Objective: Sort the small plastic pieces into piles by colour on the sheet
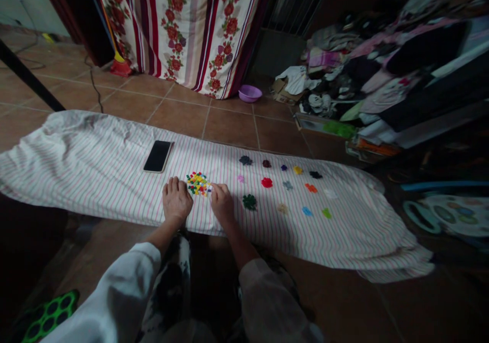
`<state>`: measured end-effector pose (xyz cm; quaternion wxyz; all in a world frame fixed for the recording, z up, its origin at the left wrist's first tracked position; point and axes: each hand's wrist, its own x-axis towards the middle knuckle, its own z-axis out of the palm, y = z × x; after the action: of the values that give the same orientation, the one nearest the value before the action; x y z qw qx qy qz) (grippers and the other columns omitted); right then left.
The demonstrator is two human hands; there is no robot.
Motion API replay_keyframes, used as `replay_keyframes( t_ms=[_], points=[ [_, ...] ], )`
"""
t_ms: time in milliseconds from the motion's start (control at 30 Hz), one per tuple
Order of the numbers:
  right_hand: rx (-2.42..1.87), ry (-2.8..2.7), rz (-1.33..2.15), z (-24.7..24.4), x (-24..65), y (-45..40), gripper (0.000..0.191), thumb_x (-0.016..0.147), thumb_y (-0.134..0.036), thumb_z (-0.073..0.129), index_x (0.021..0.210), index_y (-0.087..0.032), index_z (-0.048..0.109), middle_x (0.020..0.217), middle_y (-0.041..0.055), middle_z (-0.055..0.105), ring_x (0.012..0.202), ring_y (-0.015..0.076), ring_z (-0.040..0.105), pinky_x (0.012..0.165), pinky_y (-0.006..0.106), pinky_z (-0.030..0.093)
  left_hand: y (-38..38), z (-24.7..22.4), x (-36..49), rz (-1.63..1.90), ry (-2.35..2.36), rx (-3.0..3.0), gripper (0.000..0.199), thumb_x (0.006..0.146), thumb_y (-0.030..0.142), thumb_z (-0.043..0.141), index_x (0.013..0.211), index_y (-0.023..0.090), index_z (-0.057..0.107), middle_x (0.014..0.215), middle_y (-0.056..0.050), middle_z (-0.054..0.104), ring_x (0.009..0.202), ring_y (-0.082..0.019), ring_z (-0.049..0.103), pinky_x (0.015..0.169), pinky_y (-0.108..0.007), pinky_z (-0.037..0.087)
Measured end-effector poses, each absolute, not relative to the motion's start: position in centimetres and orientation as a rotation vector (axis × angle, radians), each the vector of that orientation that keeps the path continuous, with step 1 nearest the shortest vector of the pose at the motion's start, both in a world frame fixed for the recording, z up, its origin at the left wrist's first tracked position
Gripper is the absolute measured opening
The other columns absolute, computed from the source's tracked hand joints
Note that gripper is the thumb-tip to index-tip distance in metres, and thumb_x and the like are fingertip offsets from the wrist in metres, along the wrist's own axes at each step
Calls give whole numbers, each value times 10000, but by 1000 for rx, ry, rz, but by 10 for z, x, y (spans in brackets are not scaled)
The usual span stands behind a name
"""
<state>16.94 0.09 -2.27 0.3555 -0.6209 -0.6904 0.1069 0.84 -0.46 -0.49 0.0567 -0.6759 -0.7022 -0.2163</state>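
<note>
A mixed heap of small coloured pieces (197,183) lies on the striped cloth (214,216). My left hand (177,199) rests palm down on the cloth at the heap's left side, its fingers lying flat. At the heap's right edge is my right hand (221,201), its index finger and thumb brought together; anything between them is too small to make out. Right of it, small piles sorted by colour lie in rows, among them a dark green pile (249,202), a red pile (266,182), a yellow pile (298,170) and a light blue pile (307,211).
A black phone (158,156) lies on the cloth beyond my left hand. A purple basin (250,93) stands on the tiled floor near a flowered curtain (175,27). Clothes (382,68) are heaped at the right. A green object (51,316) is at the lower left.
</note>
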Motion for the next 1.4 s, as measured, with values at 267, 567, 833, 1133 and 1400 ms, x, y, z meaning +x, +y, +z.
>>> replay_keyframes(
  t_ms=[267,567,833,1133,1400],
  points=[
    [-1628,-1758,232,-28,166,5,348,896,-141,432,1121,-180,695,986,83,626,906,177,602,794,263,484,-5,-2,9,-668,-2142,-2064,304,881,212,383,1074,115,596,1343,-198,555,1330,-326,441,1086,-479,332],
    [-1615,-1727,272,-27,166,6,267,869,-148,467,1013,-176,690,946,66,630,836,167,598,774,266,476,-4,-3,8,-672,-2134,-2065,304,891,218,376,1069,111,598,1337,-198,559,1324,-332,446,1085,-480,332],
    [-1622,-1696,305,-23,167,6,199,860,-154,473,940,-180,653,932,57,639,802,160,602,750,265,468,-5,-4,8,-718,-2139,-2077,306,878,215,389,1078,115,600,1342,-206,556,1344,-321,431,1093,-481,322],
    [-1604,-1644,363,-20,170,5,224,910,-215,423,952,-192,642,926,59,666,869,179,620,788,284,473,-5,-3,8,-713,-2148,-2078,317,882,218,378,1077,110,603,1342,-209,555,1337,-326,437,1096,-487,320],
    [-1578,-1630,374,-23,172,4,285,926,-230,396,1044,-184,651,990,74,680,936,189,623,837,299,482,-5,-3,8,-705,-2126,-2073,298,875,213,380,1058,118,595,1325,-205,560,1325,-330,441,1091,-487,324]
  ],
)
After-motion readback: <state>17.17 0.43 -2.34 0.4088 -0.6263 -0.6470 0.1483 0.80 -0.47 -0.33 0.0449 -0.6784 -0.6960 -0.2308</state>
